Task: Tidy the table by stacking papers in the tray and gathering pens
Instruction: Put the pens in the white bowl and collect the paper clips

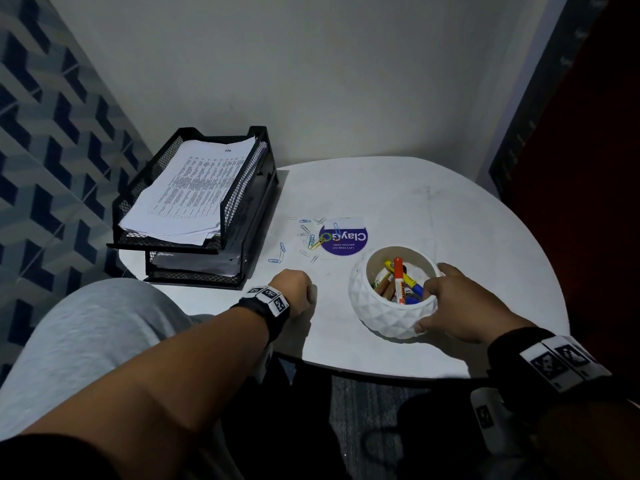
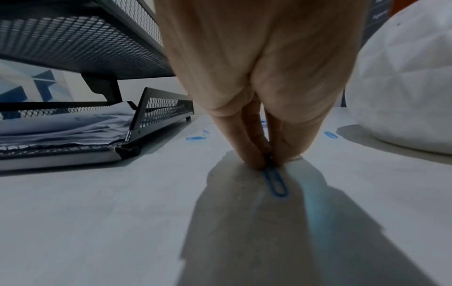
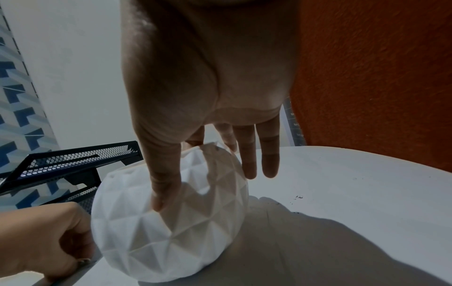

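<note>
Fingers (image 2: 252, 154) of the left hand (image 1: 292, 292) pinch a blue paper clip (image 2: 275, 181) flat on the surface (image 1: 450, 216). The right hand (image 1: 460, 306) cups the white bowl (image 1: 388, 313) of pens (image 1: 398, 278). Papers (image 1: 187, 192) fill the tray (image 1: 242, 188), far left.

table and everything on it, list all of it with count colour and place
table: one, white, rounded, in the corner
tray: one, black mesh, two tiers, table's left
papers: white stacks in both tiers
paper clips: many, mostly blue, some yellow and pale, loose mid-table
sticker: one, round, purple, beside the clips
bowl: one, white, faceted, table's right
markers: several, mixed colours, inside the bowl
hands: left hand pinches a blue clip; right hand grips the bowl
</note>
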A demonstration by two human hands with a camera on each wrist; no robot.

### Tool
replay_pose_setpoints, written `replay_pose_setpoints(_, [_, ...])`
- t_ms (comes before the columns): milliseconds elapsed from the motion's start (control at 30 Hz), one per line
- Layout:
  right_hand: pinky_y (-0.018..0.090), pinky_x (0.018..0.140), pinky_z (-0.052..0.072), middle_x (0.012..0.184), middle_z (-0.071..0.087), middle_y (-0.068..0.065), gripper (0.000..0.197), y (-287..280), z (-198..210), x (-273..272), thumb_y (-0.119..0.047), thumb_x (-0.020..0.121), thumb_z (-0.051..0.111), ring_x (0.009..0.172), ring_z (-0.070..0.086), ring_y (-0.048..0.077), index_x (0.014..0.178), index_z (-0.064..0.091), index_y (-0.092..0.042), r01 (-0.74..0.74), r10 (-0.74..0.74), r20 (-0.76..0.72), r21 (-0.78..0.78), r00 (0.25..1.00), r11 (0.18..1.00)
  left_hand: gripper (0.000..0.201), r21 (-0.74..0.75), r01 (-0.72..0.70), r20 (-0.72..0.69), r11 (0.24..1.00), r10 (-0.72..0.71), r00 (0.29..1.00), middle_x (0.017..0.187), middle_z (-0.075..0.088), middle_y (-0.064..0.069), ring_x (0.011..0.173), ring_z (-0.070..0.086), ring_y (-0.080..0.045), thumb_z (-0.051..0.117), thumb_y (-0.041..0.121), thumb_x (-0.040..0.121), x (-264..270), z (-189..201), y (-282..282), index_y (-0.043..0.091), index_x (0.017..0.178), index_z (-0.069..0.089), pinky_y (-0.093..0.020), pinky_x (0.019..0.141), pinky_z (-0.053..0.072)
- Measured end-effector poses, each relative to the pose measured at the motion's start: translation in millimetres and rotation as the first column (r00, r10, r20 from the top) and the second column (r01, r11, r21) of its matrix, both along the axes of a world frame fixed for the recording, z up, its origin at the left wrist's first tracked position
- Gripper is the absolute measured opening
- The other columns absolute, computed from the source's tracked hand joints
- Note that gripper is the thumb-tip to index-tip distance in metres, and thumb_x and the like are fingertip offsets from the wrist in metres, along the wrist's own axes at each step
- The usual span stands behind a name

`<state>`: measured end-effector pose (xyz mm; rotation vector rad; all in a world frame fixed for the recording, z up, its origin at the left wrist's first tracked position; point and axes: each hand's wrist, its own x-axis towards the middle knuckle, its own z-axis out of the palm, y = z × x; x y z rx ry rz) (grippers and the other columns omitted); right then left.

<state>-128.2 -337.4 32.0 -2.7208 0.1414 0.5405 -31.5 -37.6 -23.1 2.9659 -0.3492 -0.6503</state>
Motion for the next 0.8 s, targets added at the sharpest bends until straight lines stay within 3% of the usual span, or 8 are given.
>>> replay_pose_setpoints(133, [0.037,0.092,0.055,0.153,0.038,-0.002,0.045,0,2,0,-0.051,0.061,0.093,0.108,0.061,0.021,0.092,0.064,-0.037,-0.003,0.003,0.000,-0.003,1.000,1.000,0.009,-0.007,-0.035,0.007,0.999,0.035,0.999,0.096,0.072,-0.007,0.095,0.067,-0.028,0.066,0.019,0.080,4,-3,-1,0.016,0.086,0.072,-0.031,0.078,0.055])
replay_pose_setpoints(300, [0.039,0.093,0.056,0.152,0.040,-0.001,0.045,0,2,1,-0.052,0.060,0.094,0.108,0.062,0.021,0.090,0.063,-0.037,-0.005,0.005,0.004,0.011,1.000,1.000,0.011,-0.170,-0.159,0.020,0.973,0.164,0.986,0.082,0.071,-0.001,0.084,0.066,-0.023,0.069,0.024,0.076,6,-7,6,0.013,0.079,0.070,-0.026,0.068,0.051])
replay_pose_setpoints(433, [0.039,0.095,0.056,0.155,0.038,-0.001,0.047,1,4,3,-0.052,0.060,0.094,0.112,0.061,0.022,0.092,0.062,-0.038,-0.009,0.009,0.003,0.005,1.000,1.000,0.006,-0.550,-0.284,-0.017,0.785,0.329,0.944,0.065,0.070,0.006,0.063,0.063,-0.015,0.075,0.019,0.070,17,19,3,0.019,0.065,0.072,-0.030,0.066,0.055])
replay_pose_setpoints(500, [0.037,0.094,0.054,0.159,0.034,0.001,0.045,3,6,3,-0.049,0.060,0.094,0.116,0.061,0.023,0.091,0.063,-0.037,-0.005,0.005,-0.006,0.007,1.000,1.000,0.013,-0.697,-0.214,-0.016,0.684,0.284,0.959,0.062,0.067,0.004,0.059,0.062,-0.015,0.078,0.011,0.070,24,46,-11,0.021,0.065,0.072,-0.041,0.066,0.061])
replay_pose_setpoints(533, [0.037,0.094,0.053,0.161,0.032,0.001,0.044,4,7,2,-0.048,0.060,0.094,0.117,0.061,0.024,0.090,0.064,-0.036,-0.004,0.004,-0.010,0.008,1.000,1.000,0.015,-0.726,-0.160,0.000,0.669,0.232,0.973,0.063,0.067,0.003,0.059,0.063,-0.014,0.080,0.007,0.073,24,62,-24,0.020,0.069,0.074,-0.036,0.065,0.061])
replay_pose_setpoints(667, [0.037,0.093,0.055,0.159,0.033,0.000,0.047,5,10,1,-0.050,0.059,0.094,0.110,0.062,0.022,0.094,0.065,-0.036,-0.005,0.005,-0.010,0.010,1.000,1.000,0.014,-0.581,0.191,0.147,0.791,-0.129,0.981,0.082,0.075,0.012,0.072,0.066,0.003,0.078,0.015,0.084,9,99,-78,0.022,0.095,0.081,-0.009,0.071,0.049])
replay_pose_setpoints(733, [0.037,0.094,0.054,0.161,0.032,0.001,0.050,5,11,-2,-0.050,0.060,0.094,0.114,0.062,0.024,0.100,0.068,-0.035,-0.002,0.002,-0.010,0.007,1.000,1.000,0.024,-0.494,0.286,0.161,0.821,-0.237,0.958,0.098,0.077,0.011,0.087,0.068,-0.001,0.071,0.012,0.087,3,99,-89,0.026,0.104,0.080,-0.015,0.082,0.051])
replay_pose_setpoints(800, [0.037,0.096,0.054,0.161,0.032,0.001,0.058,2,11,-4,-0.050,0.060,0.094,0.117,0.061,0.025,0.109,0.070,-0.032,0.004,-0.004,-0.010,0.004,1.000,1.000,0.032,-0.520,0.256,0.189,0.815,-0.183,0.965,0.105,0.076,0.008,0.093,0.068,-0.006,0.062,0.005,0.088,1,99,-85,0.024,0.109,0.078,-0.022,0.089,0.052])
